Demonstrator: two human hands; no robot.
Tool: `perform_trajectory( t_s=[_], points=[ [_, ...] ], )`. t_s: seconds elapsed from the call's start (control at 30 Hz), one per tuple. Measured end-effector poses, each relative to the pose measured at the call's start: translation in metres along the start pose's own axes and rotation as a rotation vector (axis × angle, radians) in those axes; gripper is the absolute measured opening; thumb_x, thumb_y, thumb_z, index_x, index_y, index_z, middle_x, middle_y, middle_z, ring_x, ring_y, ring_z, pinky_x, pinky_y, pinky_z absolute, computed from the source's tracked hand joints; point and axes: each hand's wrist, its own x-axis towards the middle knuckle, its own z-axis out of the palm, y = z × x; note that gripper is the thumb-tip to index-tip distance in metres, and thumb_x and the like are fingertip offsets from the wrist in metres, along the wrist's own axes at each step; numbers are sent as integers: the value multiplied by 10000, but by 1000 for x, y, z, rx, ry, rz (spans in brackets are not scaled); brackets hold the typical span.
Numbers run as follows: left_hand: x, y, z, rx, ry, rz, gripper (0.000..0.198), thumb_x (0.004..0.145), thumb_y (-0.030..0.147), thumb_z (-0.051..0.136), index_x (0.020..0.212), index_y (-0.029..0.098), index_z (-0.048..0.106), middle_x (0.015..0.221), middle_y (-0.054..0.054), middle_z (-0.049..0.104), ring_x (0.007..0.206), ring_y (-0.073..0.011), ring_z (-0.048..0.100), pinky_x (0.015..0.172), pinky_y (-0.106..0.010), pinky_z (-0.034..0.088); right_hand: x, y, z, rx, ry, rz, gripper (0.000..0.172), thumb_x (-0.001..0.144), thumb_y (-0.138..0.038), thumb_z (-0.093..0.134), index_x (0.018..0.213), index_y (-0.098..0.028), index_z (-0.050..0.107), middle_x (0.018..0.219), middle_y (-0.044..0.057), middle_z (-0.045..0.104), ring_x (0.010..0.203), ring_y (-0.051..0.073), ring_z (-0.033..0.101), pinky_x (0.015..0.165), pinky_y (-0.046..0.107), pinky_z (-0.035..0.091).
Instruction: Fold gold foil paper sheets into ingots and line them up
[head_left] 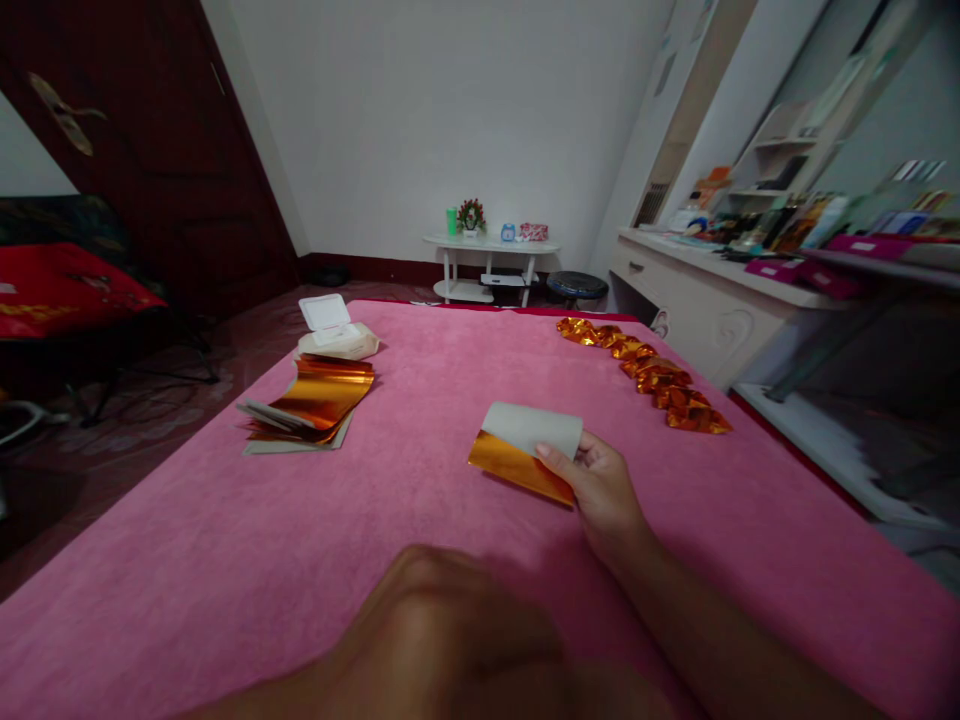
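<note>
A sheet of foil paper (529, 430), grey on one face and shiny gold-orange on the other, curls over on itself above the pink cloth. My right hand (604, 485) pinches its right edge, thumb on top. Close to the camera, my left hand (450, 625) is blurred, knuckles up, and its fingertips are hidden. To the left lies a stack of the same foil sheets (322, 395), bent and loosely piled. Folded gold-orange foil pieces (649, 370) form a row at the right.
The pink cloth (450, 350) covers the surface. An open white pack (337, 335) sits behind the foil stack. Beyond the far edge are a small white table (495, 243) and a dark round stool (576, 285). A cluttered white dresser (705, 290) stands at the right.
</note>
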Motion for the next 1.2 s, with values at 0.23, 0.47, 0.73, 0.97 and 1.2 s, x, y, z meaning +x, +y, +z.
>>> perform_trajectory(
  t_s=[0.23,0.47,0.73,0.97,1.2],
  points=[
    [51,-48,2,324,61,186,297,850,134,544,1121,240,603,1072,-73,654,1004,-222,556,830,-372,398,-2,-7,1,112,-35,12,299,641,-307,779,893,-177,686,912,50,726,791,198,660,772,336,500],
    [45,-75,3,147,9,29,379,828,121,580,1138,332,634,1078,-28,691,1045,-234,576,943,-397,317,-6,-11,4,70,-167,29,328,655,-370,776,892,-183,649,806,32,697,662,165,619,623,280,489],
    [57,-83,8,-891,336,-869,161,753,288,695,860,169,709,731,-16,685,588,-99,594,543,-180,457,-4,-10,0,149,-81,22,412,839,-566,508,929,-179,614,820,39,613,527,94,488,402,195,326],
    [53,-87,14,-1249,437,-1100,208,662,216,780,802,131,653,725,-4,661,611,-79,623,572,-162,541,-7,-9,0,37,-165,6,408,845,-545,510,1042,-202,610,1029,90,611,780,174,559,478,214,407],
    [49,-85,23,-1229,400,-1076,262,675,200,773,886,131,633,811,-40,695,673,-109,660,600,-181,559,-12,-13,6,-93,-306,-55,335,785,-447,641,1010,-201,601,855,40,625,634,126,511,482,209,385]
  ],
)
